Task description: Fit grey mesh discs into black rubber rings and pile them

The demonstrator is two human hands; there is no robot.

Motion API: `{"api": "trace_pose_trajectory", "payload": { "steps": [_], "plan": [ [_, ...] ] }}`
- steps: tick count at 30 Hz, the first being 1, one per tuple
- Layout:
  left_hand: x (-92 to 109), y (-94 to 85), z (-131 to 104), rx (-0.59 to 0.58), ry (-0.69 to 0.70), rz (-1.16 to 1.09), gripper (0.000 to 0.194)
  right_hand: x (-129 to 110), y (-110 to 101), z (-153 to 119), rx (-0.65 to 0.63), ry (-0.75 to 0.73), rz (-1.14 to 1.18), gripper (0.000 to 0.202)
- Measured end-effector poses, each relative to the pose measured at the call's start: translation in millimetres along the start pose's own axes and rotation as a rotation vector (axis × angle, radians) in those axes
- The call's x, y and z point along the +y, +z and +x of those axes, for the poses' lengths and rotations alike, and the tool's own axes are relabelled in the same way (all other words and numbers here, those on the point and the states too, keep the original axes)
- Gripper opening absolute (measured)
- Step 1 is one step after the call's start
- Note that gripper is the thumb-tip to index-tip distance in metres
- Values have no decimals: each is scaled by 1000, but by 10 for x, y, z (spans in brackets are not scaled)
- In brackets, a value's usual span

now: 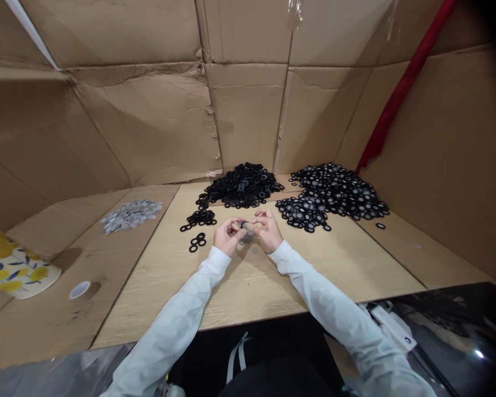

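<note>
Left hand and right hand are held close together above the pale board, a black ring gripped by the fingertips of both; whether anything else is pinched there cannot be made out. Beyond them a pile of black rings is heaped, with pale discs well to its left and disc-filled rings to its right.

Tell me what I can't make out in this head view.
Head view, black ring between the left hand and right hand: mostly hidden by them.
Head view, pale pieces below: partly covered by both hands, count unclear.
Head view, yellow-patterned object: partly cut off by the left edge.
Head view, black ring pile: overlapping and too small to count.
</note>
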State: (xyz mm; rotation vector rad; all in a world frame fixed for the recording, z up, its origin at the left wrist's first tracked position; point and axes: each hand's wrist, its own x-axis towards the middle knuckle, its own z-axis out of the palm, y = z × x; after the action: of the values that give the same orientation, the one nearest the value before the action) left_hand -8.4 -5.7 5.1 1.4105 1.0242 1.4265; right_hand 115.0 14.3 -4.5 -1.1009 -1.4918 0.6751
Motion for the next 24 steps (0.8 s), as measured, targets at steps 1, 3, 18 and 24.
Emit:
{"api": "trace_pose_trajectory", "payload": {
  "steps": [1, 3, 18, 24],
  "plan": [
    [5, -13, 6, -4, 4, 8, 26, 1, -9, 4, -5, -16, -15, 10],
    [6, -34, 19, -15, -20, 15, 27, 10, -18, 12, -29, -7, -8, 10],
    [47, -29, 34, -16, -267, -43, 27, 64, 7, 0, -32, 24, 65, 7],
    [47, -40, 25, -50, -113, 34, 26, 14, 6, -10, -1, 10, 49, 5]
  ]
}}
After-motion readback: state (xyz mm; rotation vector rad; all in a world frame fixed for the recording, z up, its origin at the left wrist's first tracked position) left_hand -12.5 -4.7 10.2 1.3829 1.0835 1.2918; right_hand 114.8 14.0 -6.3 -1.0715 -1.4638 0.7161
